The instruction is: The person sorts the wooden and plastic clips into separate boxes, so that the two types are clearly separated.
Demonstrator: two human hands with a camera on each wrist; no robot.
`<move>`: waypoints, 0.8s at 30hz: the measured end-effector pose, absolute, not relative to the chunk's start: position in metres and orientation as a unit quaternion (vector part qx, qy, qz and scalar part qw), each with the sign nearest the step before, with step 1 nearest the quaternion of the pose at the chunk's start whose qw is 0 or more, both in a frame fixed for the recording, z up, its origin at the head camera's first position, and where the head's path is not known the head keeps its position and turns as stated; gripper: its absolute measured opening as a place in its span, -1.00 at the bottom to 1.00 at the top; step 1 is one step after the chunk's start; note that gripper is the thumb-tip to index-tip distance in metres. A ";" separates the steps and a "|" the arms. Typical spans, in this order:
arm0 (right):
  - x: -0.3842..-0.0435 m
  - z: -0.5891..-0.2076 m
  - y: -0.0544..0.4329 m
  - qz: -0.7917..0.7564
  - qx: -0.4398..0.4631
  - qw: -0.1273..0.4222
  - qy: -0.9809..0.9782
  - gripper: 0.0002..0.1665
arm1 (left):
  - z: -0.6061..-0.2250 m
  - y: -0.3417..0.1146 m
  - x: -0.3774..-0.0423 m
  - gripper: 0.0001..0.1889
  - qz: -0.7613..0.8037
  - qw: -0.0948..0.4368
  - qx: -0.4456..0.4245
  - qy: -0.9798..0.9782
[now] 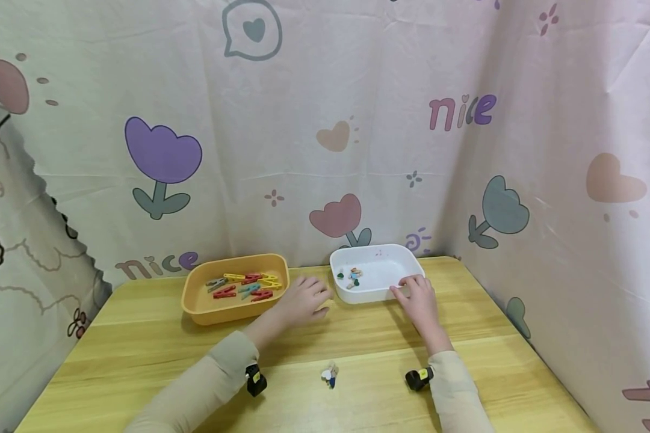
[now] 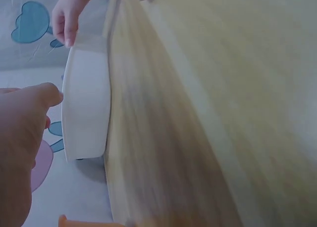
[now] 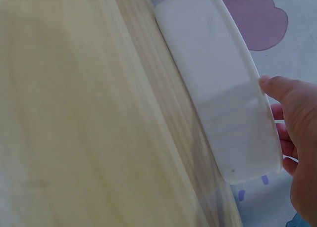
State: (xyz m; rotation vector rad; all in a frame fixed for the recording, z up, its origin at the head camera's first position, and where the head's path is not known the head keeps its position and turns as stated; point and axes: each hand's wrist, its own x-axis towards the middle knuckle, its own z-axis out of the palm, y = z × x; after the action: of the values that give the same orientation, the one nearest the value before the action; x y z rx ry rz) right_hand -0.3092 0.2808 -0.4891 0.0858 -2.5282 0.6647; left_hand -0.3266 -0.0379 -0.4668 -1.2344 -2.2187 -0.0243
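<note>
My right hand [image 1: 419, 299] grips the front right part of the rim of a white plastic tray [image 1: 376, 294]. In the right wrist view the thumb lies on the near side of the rim, with the fingers past it. Inside the tray, at its left, lie several tiny coloured pieces [image 1: 354, 275], too small to identify. My left hand [image 1: 303, 299] hovers between the two trays, fingers loosely bent and holding nothing, close to the white tray's left end. Beside it is a yellow-orange tray [image 1: 222, 316] with several red, yellow, blue and grey clothespins [image 1: 249, 287].
A small cluster of whitish, brown and blue pieces [image 1: 330, 374] lies on the wooden table [image 1: 368, 343] between my forearms. Both trays stand near the table's back edge, before a printed curtain [image 1: 281, 120]. A black wrist camera [image 1: 256, 381] sits on the left sleeve.
</note>
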 end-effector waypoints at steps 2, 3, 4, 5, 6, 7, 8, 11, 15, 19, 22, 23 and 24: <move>-0.310 -0.489 0.281 0.245 0.033 0.264 -0.932 -0.64 | -0.465 -0.041 -0.321 -0.71 -0.001 0.289 -0.479 -0.829; -0.310 -0.489 0.281 0.244 0.033 0.266 -0.932 -0.64 | -0.465 -0.042 -0.319 -0.70 0.003 0.285 -0.488 -0.825; -0.311 -0.489 0.281 0.244 0.033 0.268 -0.931 -0.64 | -0.466 -0.043 -0.317 -0.70 0.007 0.281 -0.496 -0.821; -0.311 -0.489 0.281 0.243 0.033 0.270 -0.931 -0.65 | -0.466 -0.045 -0.315 -0.70 0.014 0.276 -0.503 -0.819; -0.311 -0.489 0.281 0.243 0.035 0.274 -0.930 -0.65 | -0.466 -0.046 -0.313 -0.70 0.021 0.274 -0.511 -0.814; -0.311 -0.488 0.281 0.244 0.036 0.276 -0.929 -0.66 | -0.467 -0.047 -0.310 -0.70 0.027 0.271 -0.520 -0.810; -0.311 -0.488 0.281 0.245 0.036 0.279 -0.928 -0.66 | -0.468 -0.048 -0.308 -0.69 0.028 0.267 -0.529 -0.805; -0.311 -0.488 0.280 0.248 0.037 0.280 -0.926 -0.67 | -0.472 -0.051 -0.301 -0.70 0.034 0.260 -0.556 -0.789; -0.310 -0.487 0.280 0.246 0.036 0.276 -0.928 -0.66 | -0.478 -0.053 -0.291 -0.70 0.037 0.252 -0.589 -0.767; -0.309 -0.487 0.280 0.244 0.037 0.276 -0.929 -0.66 | -0.481 -0.054 -0.283 -0.66 0.047 0.231 -0.609 -0.757; -0.309 -0.487 0.280 0.243 0.038 0.278 -0.929 -0.66 | -0.480 -0.055 -0.278 -0.62 0.055 0.199 -0.617 -0.759; -0.309 -0.487 0.280 0.243 0.038 0.278 -0.929 -0.66 | -0.479 -0.055 -0.277 -0.61 0.058 0.189 -0.619 -0.760; -0.309 -0.488 0.280 0.243 0.038 0.278 -0.929 -0.66 | -0.478 -0.055 -0.275 -0.60 0.061 0.180 -0.621 -0.760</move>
State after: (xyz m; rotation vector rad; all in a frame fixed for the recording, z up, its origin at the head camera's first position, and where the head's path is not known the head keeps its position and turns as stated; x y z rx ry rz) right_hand -0.3093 0.2801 -0.4876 0.1015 -2.4933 0.6516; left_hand -0.2751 -0.0550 -0.4785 -1.7553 -2.1473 0.1715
